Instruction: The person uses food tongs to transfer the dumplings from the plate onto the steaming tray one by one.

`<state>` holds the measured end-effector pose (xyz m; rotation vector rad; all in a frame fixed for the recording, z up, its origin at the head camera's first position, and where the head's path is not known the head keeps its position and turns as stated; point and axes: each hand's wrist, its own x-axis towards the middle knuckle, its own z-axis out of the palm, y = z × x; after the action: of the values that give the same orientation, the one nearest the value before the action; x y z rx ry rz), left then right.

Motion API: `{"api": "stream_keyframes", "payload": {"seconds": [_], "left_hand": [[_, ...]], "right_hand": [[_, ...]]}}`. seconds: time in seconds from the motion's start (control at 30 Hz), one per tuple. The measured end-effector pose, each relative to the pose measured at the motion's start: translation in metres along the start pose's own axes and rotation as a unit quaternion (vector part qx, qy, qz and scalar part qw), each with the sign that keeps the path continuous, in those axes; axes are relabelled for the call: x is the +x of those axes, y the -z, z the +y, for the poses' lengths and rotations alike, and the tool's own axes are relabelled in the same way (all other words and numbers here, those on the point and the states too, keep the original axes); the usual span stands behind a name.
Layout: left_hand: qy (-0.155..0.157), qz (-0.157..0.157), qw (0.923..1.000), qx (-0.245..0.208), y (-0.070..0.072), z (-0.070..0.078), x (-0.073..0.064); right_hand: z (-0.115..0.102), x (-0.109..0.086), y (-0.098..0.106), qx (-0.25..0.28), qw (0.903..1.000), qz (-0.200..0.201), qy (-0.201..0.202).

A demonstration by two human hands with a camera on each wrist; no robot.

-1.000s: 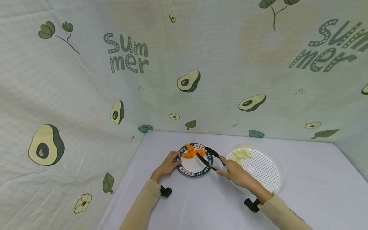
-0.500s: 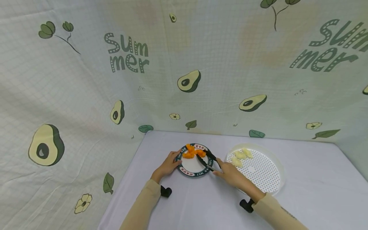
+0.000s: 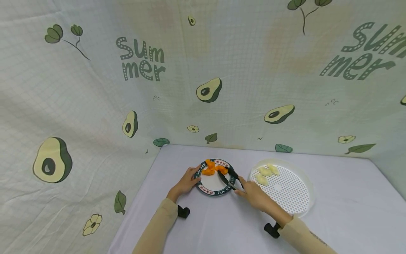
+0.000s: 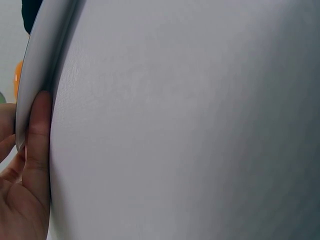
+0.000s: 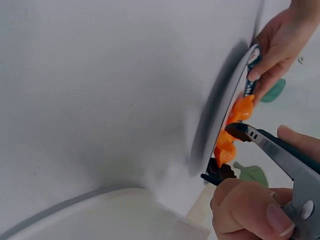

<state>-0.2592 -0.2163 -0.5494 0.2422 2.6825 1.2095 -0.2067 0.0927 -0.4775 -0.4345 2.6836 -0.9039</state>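
Note:
My left hand (image 3: 187,181) grips the left rim of a round plate (image 3: 211,183) with a dark green, lettered border. Its thumb lies over the rim, and fingers reach under the edge in the left wrist view. Several glossy orange pieces (image 3: 208,171) sit on the plate's far side. In my right hand (image 3: 253,194) is a pair of tongs (image 5: 282,157) with metal arms and black tips. The tips stand spread on either side of the rightmost orange piece (image 3: 222,169), low over the plate. The right wrist view shows the tongs' near tip overlapping the orange pieces (image 5: 226,152).
To the right, a round white tray (image 3: 310,192) with a perforated floor holds several pale yellow pieces (image 3: 262,179) toward its far left. A white cloth covers the table (image 3: 219,225). A printed curtain (image 3: 241,70) hangs behind the far edge.
My right hand has moved left with the tongs, and their far tip has come in toward the rightmost orange piece, narrowing the spread. My left hand and the plate have stayed put.

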Motion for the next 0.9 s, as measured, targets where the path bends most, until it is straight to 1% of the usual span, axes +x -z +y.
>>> {"api": "stream_keyframes", "payload": {"seconds": [0.2, 0.4, 0.53, 0.7, 0.9], "left_hand": [[-0.005, -0.002, 1.0, -0.006, 0.0, 0.001, 0.001], [-0.002, -0.002, 1.0, -0.002, -0.001, 0.002, 0.002], [-0.005, -0.004, 1.0, 0.002, 0.0, 0.002, 0.001], [-0.006, -0.005, 1.0, 0.006, 0.001, 0.002, 0.0], [-0.006, -0.003, 1.0, 0.001, 0.002, 0.002, -0.002]], "right_hand": [[0.0, -0.005, 0.003, 0.002, 1.0, 0.007, 0.006], [-0.004, -0.011, 0.008, -0.002, 0.9998, 0.008, 0.018], [-0.005, -0.02, 0.012, 0.005, 0.9994, 0.022, 0.027], [-0.003, -0.031, 0.019, 0.015, 0.9992, 0.025, 0.028], [0.004, -0.047, 0.029, 0.014, 0.9975, 0.044, 0.054]]}}
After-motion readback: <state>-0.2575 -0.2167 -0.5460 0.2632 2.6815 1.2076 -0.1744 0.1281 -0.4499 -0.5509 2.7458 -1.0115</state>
